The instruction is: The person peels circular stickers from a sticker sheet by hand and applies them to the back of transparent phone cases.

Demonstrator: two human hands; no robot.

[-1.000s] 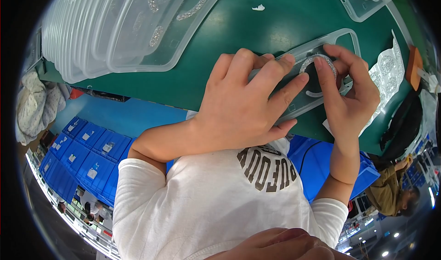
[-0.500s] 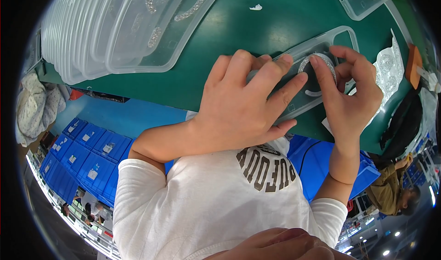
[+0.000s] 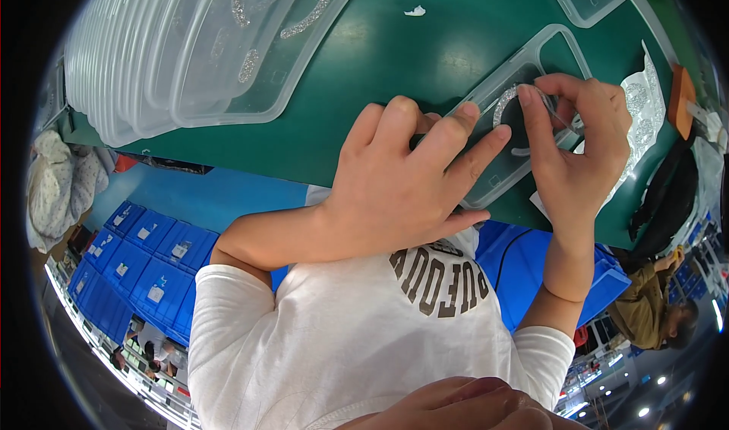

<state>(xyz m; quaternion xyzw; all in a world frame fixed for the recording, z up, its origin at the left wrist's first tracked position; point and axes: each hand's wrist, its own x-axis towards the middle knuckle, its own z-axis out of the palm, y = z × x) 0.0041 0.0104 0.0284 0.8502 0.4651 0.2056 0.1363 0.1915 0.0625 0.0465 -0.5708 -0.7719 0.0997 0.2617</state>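
A clear phone case (image 3: 497,182) lies at a slant on the green table, with a silver glittery ring (image 3: 501,108) on its flat face. My left hand (image 3: 399,175) holds the case's left side, its fingertips over the edge and reaching toward the ring. Thumb and forefinger of my right hand (image 3: 583,141) are pinched on the ring's upper part. The right fingers cover the ring's right side, so whether it lies flush there cannot be seen. Right of that hand lies a white backing sheet (image 3: 642,118) with glittery shapes.
Many nested clear cases (image 3: 228,88) with glittery pieces stand at the far left. Another clear case (image 3: 596,1) lies at the far right. A white scrap (image 3: 415,11) is on the table (image 3: 402,58). Blue bins (image 3: 156,267) are stacked below left; an orange block (image 3: 681,99) sits right.
The phone case has turned, its far end swinging up and left. My right thumb and forefinger have closed together on the ring. My left hand has barely moved.
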